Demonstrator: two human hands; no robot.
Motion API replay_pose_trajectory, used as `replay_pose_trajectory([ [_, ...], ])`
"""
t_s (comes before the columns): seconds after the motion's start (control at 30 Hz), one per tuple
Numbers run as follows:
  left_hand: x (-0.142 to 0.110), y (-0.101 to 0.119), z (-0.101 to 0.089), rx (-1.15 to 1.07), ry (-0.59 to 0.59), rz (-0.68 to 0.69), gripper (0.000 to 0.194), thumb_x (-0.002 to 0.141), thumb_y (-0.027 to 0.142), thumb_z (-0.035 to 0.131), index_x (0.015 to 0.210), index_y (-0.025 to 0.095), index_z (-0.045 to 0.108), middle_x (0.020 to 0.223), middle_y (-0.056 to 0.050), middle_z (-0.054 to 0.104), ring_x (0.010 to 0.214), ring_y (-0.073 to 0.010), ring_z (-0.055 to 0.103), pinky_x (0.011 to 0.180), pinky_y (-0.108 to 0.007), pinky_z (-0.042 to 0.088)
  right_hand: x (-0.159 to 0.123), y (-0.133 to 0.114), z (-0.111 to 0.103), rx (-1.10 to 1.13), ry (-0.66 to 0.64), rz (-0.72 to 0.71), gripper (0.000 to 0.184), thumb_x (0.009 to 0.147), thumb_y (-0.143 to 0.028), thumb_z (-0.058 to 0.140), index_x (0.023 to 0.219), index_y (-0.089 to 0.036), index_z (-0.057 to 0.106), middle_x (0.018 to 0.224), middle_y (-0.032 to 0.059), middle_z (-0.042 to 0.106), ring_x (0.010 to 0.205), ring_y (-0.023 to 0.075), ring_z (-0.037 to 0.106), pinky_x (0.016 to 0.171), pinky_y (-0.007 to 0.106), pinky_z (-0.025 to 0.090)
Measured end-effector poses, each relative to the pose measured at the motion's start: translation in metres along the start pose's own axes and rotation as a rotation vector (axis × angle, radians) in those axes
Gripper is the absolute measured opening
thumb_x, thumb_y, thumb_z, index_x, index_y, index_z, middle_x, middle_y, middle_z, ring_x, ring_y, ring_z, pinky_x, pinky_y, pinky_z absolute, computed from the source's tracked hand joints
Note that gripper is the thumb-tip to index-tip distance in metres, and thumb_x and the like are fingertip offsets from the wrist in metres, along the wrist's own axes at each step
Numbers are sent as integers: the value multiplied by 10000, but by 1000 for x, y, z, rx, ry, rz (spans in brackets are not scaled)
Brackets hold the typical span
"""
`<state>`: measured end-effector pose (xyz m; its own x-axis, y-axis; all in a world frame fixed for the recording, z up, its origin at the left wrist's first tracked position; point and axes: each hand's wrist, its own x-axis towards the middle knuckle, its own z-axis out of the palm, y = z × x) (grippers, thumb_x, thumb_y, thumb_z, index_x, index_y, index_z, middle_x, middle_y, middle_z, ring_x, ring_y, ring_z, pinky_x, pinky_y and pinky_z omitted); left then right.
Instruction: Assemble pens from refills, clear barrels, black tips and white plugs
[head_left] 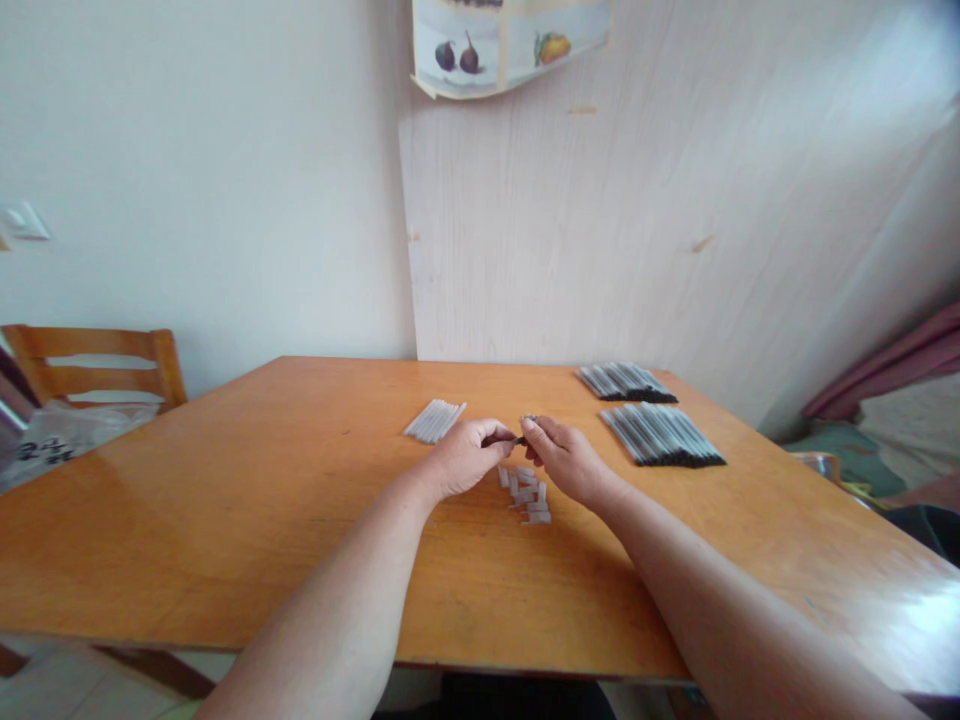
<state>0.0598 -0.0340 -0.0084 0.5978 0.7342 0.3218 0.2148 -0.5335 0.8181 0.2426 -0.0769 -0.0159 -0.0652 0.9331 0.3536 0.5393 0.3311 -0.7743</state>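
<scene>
Above the middle of the table, my left hand (472,455) is closed in a pinch on a slim pen (519,441) with a dark part. My right hand (564,458) grips the other end of the same pen, fingertips almost meeting those of the left. Most of the pen is hidden by the fingers. Just below the hands lies a loose cluster of small translucent white caps (536,507). A bundle of pale thin tubes (435,420) rests beyond my left hand. To the right of my right hand is a row of clear pens with black ends (661,435).
Another row of black-ended pens (624,382) lies farther back, by the wall. The wooden table (300,540) meets the wall at its far edge. A wooden chair (97,372) with a plastic bag (67,435) stands at the left.
</scene>
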Motion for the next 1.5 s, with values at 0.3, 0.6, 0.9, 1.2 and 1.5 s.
replay_pose_trajectory([
  [0.3, 0, -2, 2, -11, 10, -18, 179, 814, 339, 621, 825, 165, 663, 736, -5, 630, 674, -118, 518, 644, -250, 406, -3, -6, 1, -145, 9, -45, 360, 920, -465, 443, 689, -194, 502, 614, -13, 517, 576, 120, 458, 530, 245, 316],
  [0.6, 0, 14, -3, -423, 218, -94, 290, 813, 340, 660, 1058, 183, 662, 923, -56, 676, 847, -149, 593, 804, -295, 430, -2, -5, -1, 23, 77, 18, 559, 939, -625, 319, 733, -178, 584, 634, 23, 583, 597, 138, 541, 579, 256, 397],
  [0.9, -1, 20, -10, -787, 259, -119, 244, 810, 356, 683, 968, 189, 599, 990, -69, 701, 986, -179, 636, 814, -291, 404, -7, -11, 16, -41, 43, -77, 318, 839, -505, 602, 900, -193, 607, 774, 26, 637, 689, 143, 555, 613, 250, 397],
  [1.2, -1, 23, -9, -833, 334, -172, 309, 783, 418, 701, 908, 186, 540, 877, -72, 726, 847, -176, 670, 765, -293, 428, -8, -9, 15, -145, 34, -25, 233, 838, -420, 582, 754, -203, 583, 644, -6, 576, 573, 118, 479, 527, 235, 306],
  [1.5, 1, 15, -14, -816, 372, -171, 253, 788, 360, 684, 898, 159, 576, 924, -99, 728, 842, -167, 665, 735, -278, 433, -6, -9, 15, 5, 95, 11, 232, 806, -417, 617, 779, -201, 535, 645, -17, 538, 574, 115, 461, 533, 236, 349],
])
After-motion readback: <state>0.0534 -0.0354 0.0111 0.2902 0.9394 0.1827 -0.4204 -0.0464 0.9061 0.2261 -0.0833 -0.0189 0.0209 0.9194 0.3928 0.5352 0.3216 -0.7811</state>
